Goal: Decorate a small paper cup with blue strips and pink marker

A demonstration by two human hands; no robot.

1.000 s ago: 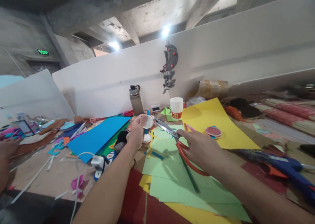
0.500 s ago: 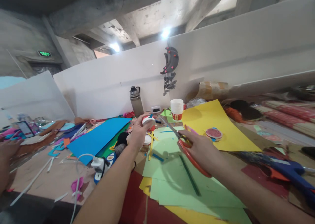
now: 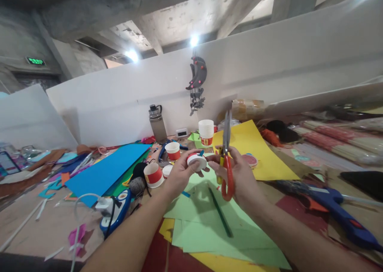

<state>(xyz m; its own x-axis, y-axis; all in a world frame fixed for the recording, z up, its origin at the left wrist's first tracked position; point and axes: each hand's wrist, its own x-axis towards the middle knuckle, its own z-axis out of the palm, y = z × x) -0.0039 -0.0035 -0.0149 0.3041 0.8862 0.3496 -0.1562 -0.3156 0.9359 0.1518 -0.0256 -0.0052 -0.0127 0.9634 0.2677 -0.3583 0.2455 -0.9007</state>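
Note:
My left hand holds a small white and red paper piece, round like a cup's bottom, with a bit of blue on its top edge. Close to its right side, my right hand grips red-handled scissors whose blades point upward. A yellow object shows beside the scissors' handles, in the same hand. Under both hands lie light green sheets with a dark green pencil on them.
Paper cups stand left of my hands, near a power strip and blue sheet. Behind are stacked cups and a bottle. A yellow sheet and blue glue gun lie right.
My hands have come closer together. The scissors have swung upright in my right hand, and the white and red piece has moved right and down. The view has shifted right.

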